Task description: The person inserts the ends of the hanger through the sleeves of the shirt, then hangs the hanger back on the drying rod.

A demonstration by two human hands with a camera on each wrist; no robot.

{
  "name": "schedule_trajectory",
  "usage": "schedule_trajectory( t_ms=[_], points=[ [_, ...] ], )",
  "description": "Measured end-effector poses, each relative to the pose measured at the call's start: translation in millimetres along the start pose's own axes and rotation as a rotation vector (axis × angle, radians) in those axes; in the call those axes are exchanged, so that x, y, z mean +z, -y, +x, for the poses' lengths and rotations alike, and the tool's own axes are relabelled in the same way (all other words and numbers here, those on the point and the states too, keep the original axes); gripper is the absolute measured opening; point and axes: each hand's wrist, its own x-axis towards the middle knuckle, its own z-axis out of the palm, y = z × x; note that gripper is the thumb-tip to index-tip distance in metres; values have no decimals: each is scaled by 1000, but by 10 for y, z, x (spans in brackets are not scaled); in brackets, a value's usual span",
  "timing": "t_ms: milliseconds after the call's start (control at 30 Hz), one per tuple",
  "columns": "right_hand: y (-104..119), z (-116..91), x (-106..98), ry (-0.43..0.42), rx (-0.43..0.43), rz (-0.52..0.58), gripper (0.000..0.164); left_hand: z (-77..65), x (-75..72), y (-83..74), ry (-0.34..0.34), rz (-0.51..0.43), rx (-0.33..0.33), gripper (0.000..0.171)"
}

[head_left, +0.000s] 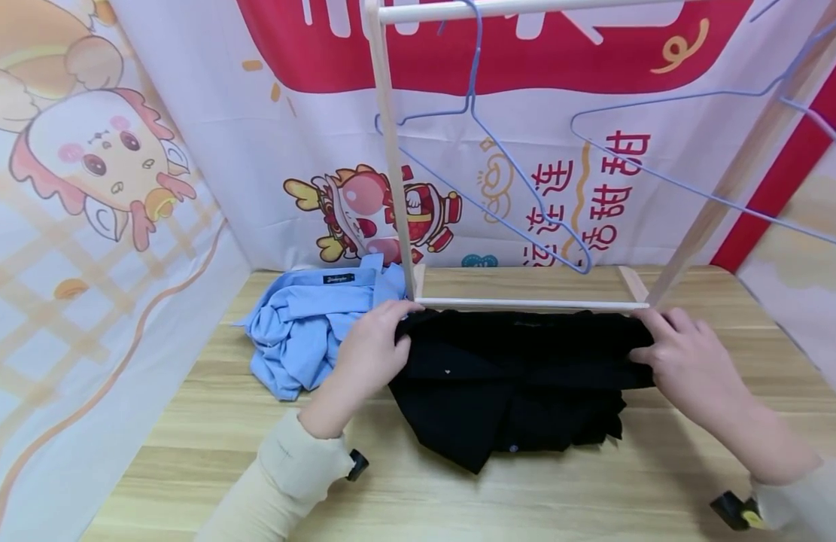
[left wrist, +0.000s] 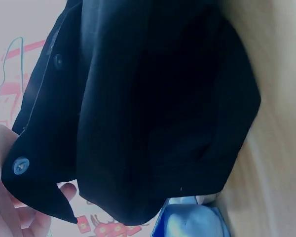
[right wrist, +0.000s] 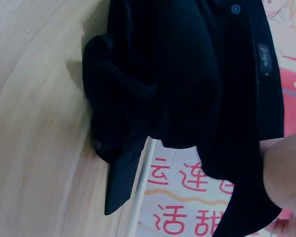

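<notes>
A black buttoned shirt is stretched sideways between my two hands just above the table. My left hand pinches its upper left corner and my right hand pinches the upper right one. In the left wrist view the fabric hangs in folds, with a button near the left hand. The right wrist view shows a small label and a button along the shirt's edge, and the right hand at its corner. A crumpled light blue shirt lies beyond my left hand.
Behind the black shirt stands a rack with a low crossbar and wooden posts. Blue wire hangers hang from its upper rail. Printed cloth lines the back and sides of the wooden table.
</notes>
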Motion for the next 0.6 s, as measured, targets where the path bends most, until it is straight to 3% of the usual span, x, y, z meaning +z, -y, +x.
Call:
schedule_trajectory(
  t_ms=[133,300,433,600],
  points=[
    [-4,3,-31,37,-1,10,23,13,-15,-28,-8,-61,-25,38],
    [-12,-14,-104,41,76,136,42,38,-43,-74,10,-117,-12,31],
    [5,-35,-139,-50,171,223,49,41,-26,-71,17,-147,-21,23],
    [2,-38,-158,-185,227,250,39,43,-6,-63,-73,-179,1,18]
  ],
)
